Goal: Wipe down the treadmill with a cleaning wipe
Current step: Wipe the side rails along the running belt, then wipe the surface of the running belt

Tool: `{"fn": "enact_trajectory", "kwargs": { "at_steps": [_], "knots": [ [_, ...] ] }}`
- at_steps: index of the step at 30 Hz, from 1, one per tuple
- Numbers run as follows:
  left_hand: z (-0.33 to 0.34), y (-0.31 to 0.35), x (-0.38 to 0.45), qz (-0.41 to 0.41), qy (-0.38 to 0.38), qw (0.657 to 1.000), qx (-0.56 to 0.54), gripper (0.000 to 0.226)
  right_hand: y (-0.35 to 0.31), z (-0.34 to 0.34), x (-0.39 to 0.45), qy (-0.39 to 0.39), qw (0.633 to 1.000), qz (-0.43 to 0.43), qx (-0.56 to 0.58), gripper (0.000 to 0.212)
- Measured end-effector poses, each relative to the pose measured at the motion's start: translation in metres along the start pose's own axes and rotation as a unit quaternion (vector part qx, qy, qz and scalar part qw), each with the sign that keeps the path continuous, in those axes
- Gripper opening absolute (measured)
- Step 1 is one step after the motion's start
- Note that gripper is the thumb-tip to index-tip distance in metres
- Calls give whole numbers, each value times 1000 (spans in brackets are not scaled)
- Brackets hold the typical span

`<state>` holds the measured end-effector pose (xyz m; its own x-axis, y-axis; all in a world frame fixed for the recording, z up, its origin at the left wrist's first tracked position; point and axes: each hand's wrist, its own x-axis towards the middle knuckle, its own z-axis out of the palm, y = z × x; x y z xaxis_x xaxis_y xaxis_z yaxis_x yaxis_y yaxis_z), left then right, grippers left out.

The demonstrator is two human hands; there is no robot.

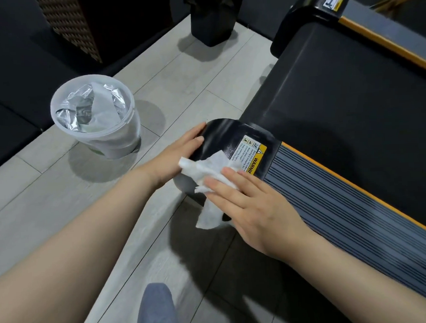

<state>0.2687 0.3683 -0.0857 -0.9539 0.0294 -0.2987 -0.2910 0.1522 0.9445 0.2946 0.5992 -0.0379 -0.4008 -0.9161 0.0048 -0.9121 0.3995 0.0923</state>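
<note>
The cleaning wipe [211, 170] lies crumpled and white over the rounded black end cap [230, 136] at the near rear corner of the treadmill [351, 106], one loose end hanging down past the cap's side toward the floor [62, 204]. The right hand [253, 206] lies flat on top of it, fingers [222, 185] straight and together, pressing the wipe against the cap rather than gripping it. Just past those fingertips a yellow warning label [253, 154] is stuck to the cap, partly covered by the wipe. The left hand [180, 155] rests against the cap's outer edge, its fingers nearly straight and laid along the curve, holding nothing. From the cap, a grey ribbed side rail [343, 204] with an orange strip runs alongside the black belt. On the pale plank floor to the left, well apart from the treadmill, stands a white tub [95, 117] with a crinkled silver foil liner and a white sheet poking up inside. Farther off stands a dark bin [211, 17]. A blue-grey slipper [157, 307] shows at the bottom.
</note>
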Motion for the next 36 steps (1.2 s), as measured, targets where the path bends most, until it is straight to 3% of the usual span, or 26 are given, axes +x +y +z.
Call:
{"fn": "enact_trajectory", "kwargs": {
  "at_steps": [5,7,9,12,15,17,20,24,27,29,32,34,36],
  "knots": [
    [-4,-1,1,-26,-25,997,-64,41,0,-10,21,-31,989,129,67,60],
    [-6,-4,1,-27,-43,994,-96,42,14,-16,41,-70,983,147,86,75],
    [-3,-5,0,-9,-26,999,-40,43,38,-22,61,-101,961,202,159,82],
    [0,-3,3,-23,-9,1000,-2,38,64,-28,74,-78,917,270,283,56],
    [-3,-1,4,3,1,997,73,39,50,-27,46,-9,952,224,207,45],
    [-4,7,1,68,38,985,156,48,42,-29,21,1,951,217,221,44],
    [4,25,0,113,34,964,237,59,61,-26,7,9,942,245,227,40],
    [21,46,-3,130,36,927,349,75,105,-24,30,-25,903,347,251,37],
    [41,54,-8,113,-1,882,458,87,123,-21,24,-15,874,321,364,33],
    [52,65,-10,84,0,858,507,94,126,-18,8,-11,872,315,375,31],
    [73,93,-16,90,22,835,542,105,128,-9,-18,101,900,331,266,31],
    [104,107,-24,142,21,830,539,101,127,-6,-39,207,878,360,240,23],
    [148,113,-29,162,-11,825,542,94,128,-5,-65,262,856,379,235,23]
  ]
}}
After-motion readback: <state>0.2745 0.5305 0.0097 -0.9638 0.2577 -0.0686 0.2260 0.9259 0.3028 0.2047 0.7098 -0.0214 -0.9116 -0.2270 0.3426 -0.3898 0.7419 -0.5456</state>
